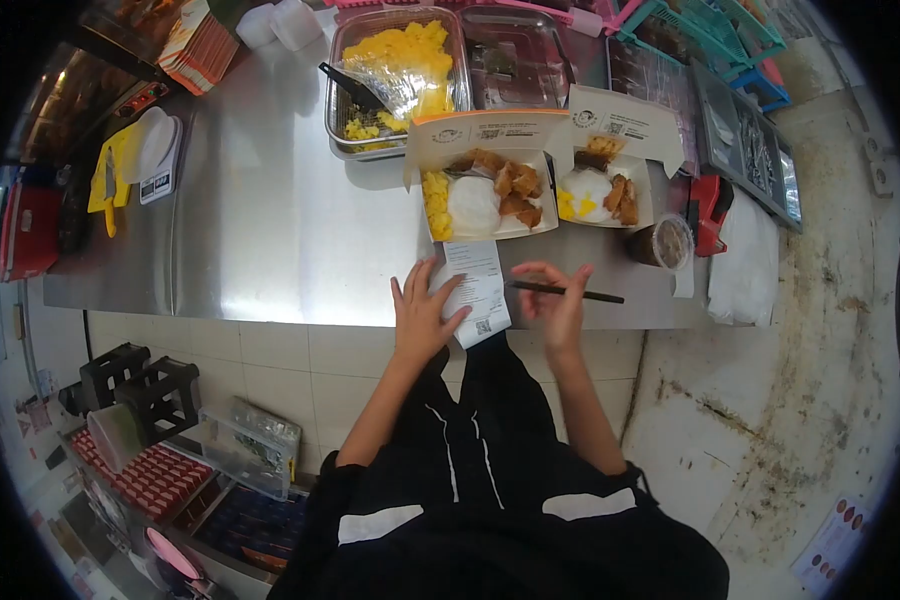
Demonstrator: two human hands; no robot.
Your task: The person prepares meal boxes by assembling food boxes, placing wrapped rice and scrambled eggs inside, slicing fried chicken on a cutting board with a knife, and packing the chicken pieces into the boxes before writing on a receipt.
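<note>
My left hand [425,313] rests with spread fingers on a printed paper receipt [480,285] at the front edge of the steel table. Just right of the receipt, my right hand [558,305] pinches a dark pen [590,294]. Behind the receipt stands an open takeaway box [492,230] with rice [473,205], yellow scrambled egg [436,200] and browned pieces of fried food [518,185]. A second open takeaway box [638,212] beside it holds similar food. Right of that is a lidded clear cup [660,245] of dark contents.
A metal tray [345,148] of yellow egg with a black-handled utensil [352,86] stands at the back. At left, a knife [110,190] lies on a yellow board beside a scale [163,180]. A red stapler-like object [710,215] and white plastic bags [743,260] are at right.
</note>
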